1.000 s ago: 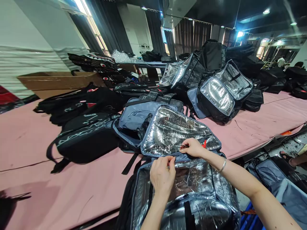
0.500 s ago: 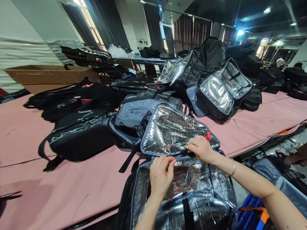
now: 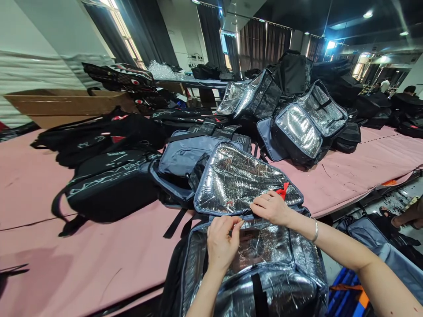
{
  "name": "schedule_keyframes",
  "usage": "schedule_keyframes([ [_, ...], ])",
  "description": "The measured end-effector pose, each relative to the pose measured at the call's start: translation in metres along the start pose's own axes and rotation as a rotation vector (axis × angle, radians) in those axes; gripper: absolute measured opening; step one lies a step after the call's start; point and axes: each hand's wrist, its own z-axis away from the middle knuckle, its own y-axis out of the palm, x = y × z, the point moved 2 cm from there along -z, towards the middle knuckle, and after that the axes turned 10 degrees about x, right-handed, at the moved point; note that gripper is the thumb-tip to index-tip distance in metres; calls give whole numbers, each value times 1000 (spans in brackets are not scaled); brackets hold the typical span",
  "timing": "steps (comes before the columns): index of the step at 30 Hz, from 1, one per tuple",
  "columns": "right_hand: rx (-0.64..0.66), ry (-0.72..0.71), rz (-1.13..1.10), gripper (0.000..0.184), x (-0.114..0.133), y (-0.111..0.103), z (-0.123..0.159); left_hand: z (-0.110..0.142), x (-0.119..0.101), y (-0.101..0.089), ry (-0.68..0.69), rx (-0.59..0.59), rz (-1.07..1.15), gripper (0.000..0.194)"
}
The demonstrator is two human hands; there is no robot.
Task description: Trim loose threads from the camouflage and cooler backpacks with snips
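Note:
An open insulated backpack (image 3: 274, 246) with a silver foil lining stands in front of me, its foil-lined lid (image 3: 244, 176) folded back. Thumb and index finger of my left hand (image 3: 223, 240) are pinched together at the seam between lid and body. My right hand (image 3: 271, 207) is closed, fingertips down at the lid's lower edge, to the right of the left hand. From behind its knuckles sticks out a small red thing (image 3: 283, 191), which looks like a handle; the rest is hidden by the hand. Any thread between the fingers is too small to make out.
Black patterned backpacks (image 3: 112, 185) lie on the pink-covered table (image 3: 132, 259) to the left. More open foil-lined bags (image 3: 299, 130) stand behind. A cardboard box (image 3: 66, 105) is at the back left. Grey-lined bags (image 3: 366, 233) and another person's leg (image 3: 405, 216) are at right.
My right hand has shifted slightly left along the seam, toward my left hand, and the red thing has moved with it. My left hand is almost unmoved.

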Motion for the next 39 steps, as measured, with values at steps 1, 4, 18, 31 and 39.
schedule_keyframes([
  [1,3,16,-24,22,-1,2,1,0,0,0,-1,2,9,18],
  [4,0,111,-152,19,-7,4,3,2,-1,-5,9,20,40,18],
  [18,270,466,-857,22,10,22,-40,34,-10,-40,14,450,457,14],
  [31,259,617,-994,6,1,35,-45,-1,-14,-7,-216,-103,-170,23],
  [39,65,544,-957,20,16,24,-23,5,-2,-57,-206,-188,45,32],
])
